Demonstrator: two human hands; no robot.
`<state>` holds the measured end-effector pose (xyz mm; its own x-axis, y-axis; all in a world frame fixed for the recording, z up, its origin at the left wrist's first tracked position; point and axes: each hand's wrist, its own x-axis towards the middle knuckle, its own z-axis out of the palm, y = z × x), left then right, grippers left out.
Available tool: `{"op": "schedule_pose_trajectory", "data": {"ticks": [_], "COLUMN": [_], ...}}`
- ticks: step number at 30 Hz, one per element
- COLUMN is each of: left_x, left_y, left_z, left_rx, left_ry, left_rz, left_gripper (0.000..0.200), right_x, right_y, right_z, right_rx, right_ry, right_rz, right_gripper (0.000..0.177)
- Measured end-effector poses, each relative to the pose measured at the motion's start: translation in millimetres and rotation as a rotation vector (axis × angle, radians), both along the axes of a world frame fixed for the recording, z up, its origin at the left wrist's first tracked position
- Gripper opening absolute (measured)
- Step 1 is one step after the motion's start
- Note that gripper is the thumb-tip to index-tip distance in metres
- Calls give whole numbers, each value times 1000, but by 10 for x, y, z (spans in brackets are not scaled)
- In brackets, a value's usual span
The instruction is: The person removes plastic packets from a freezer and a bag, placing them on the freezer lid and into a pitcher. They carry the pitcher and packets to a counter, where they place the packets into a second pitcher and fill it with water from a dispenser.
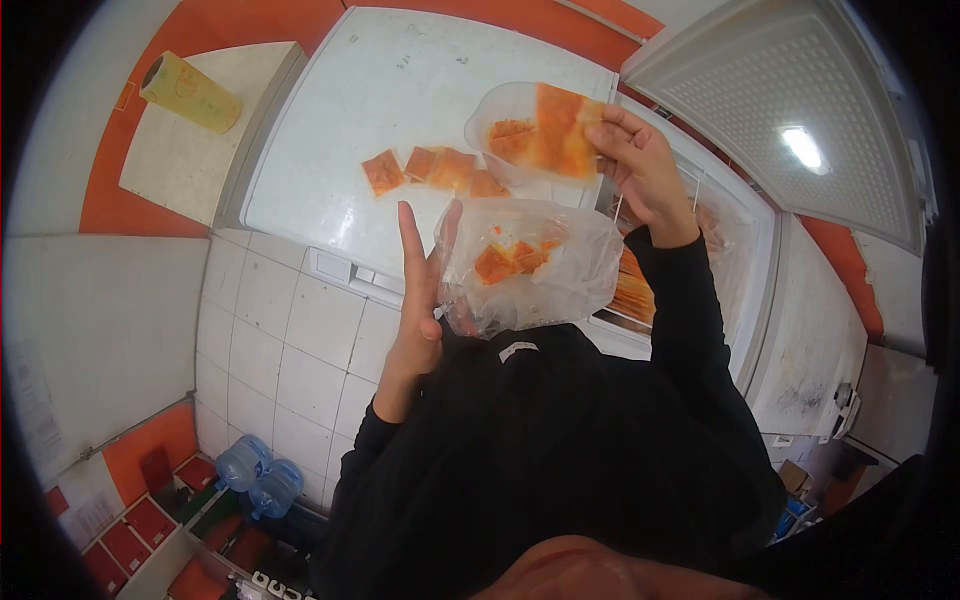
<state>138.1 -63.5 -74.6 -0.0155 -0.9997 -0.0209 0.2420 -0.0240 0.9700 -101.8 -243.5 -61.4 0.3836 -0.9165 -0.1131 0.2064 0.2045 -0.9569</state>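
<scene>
White freezer lid point(330, 130) carries loose orange packets point(440, 168). Above it the left hand point(420, 310), forefinger straight up, grips a clear bag point(530, 270) of similar pieces. The right hand point(640, 160) pinches a flat orange sachet point(560, 130).

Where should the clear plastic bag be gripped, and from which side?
Likely its bunched edge at the left hand, approached from that side: the clear plastic bag is limp film, and orange pieces sit mid-bag, so pinching there would crush them.
</scene>
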Motion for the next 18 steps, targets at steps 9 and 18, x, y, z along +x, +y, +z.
{"op": "schedule_pose_trajectory", "data": {"ticks": [9,18], "left_x": [1,-94], "left_y": [-20,16], "left_z": [-98,-92], "left_rx": [-33,-22], "left_ry": [-71,54], "left_rz": [-12,-116], "left_gripper": [145,144], "right_x": [357,489], "right_y": [739,1130], "right_z": [-68,-2275], "right_rx": [-221,-471], "right_ry": [694,1082], "right_rz": [601,341], "right_gripper": [11,27]}}
